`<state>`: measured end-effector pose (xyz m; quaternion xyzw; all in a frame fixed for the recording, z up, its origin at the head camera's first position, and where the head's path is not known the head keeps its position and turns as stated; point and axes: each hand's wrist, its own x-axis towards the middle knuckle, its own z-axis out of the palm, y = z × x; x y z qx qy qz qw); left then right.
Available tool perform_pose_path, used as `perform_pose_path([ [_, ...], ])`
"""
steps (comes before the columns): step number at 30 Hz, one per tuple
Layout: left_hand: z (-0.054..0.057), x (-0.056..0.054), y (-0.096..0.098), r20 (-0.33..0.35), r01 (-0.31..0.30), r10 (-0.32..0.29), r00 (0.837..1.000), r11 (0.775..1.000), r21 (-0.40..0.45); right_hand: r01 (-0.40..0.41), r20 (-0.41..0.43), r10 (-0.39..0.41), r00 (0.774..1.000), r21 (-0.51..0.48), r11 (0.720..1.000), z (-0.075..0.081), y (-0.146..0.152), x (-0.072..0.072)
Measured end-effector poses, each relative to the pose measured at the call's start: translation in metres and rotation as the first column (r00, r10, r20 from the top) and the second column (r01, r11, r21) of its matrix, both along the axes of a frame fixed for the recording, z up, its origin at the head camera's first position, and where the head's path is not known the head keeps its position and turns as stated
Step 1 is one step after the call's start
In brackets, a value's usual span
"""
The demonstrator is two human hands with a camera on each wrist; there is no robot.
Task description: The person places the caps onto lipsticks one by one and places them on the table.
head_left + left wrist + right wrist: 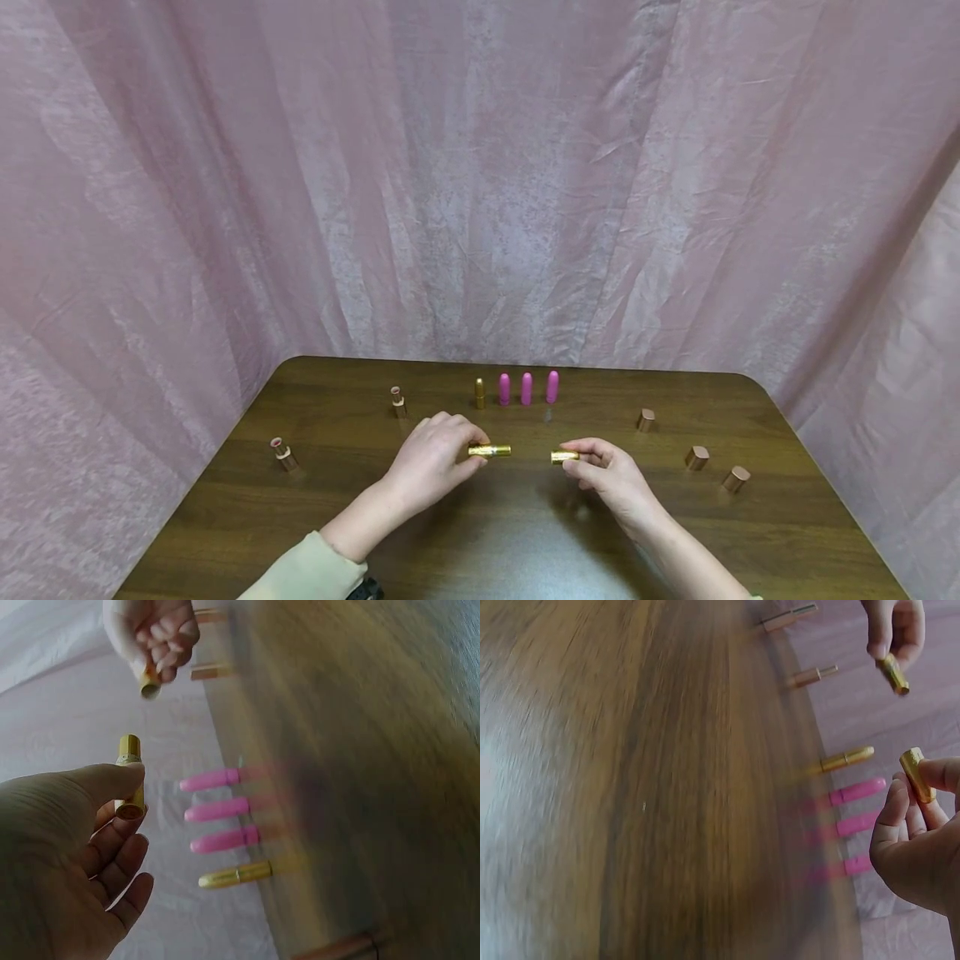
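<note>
My left hand (435, 458) pinches a gold lipstick tube (500, 451) between thumb and fingers, and the tube lies level above the table. Its narrower end points toward my right hand (617, 483), which pinches a short gold lipstick cap (561, 457). A gap separates the two pieces. In the left wrist view, the cap's (150, 691) dark, open-looking end faces the tube (130, 746). Behind the hands, a closed gold lipstick (480, 393) stands upright beside three pink lipsticks (527, 389) in a row.
Two uncapped rose-gold lipsticks (283, 454) (398, 402) stand at the left of the brown wooden table (480, 550). Three rose-gold caps (646, 419) (697, 457) (737, 478) stand at the right. A pink curtain (480, 183) hangs behind and at both sides.
</note>
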<state>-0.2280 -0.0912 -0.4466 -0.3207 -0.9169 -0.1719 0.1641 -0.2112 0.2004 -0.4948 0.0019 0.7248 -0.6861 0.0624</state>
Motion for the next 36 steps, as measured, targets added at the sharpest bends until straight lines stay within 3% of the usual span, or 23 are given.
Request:
perform_pose_path([
  [15, -0.006, 0.003, 0.021, 0.034, 0.034, -0.033, 0.999, 0.999, -0.030, -0.107, -0.046, 0.105, 0.993, -0.050, 0.993, 0.003, -0.022, 0.003],
  [36, -0.007, 0.005, 0.029, 0.036, 0.053, -0.052, 0.998, 0.998, -0.028, -0.149, -0.040, 0.146, 0.988, -0.074, 0.986, 0.002, -0.030, 0.005],
])
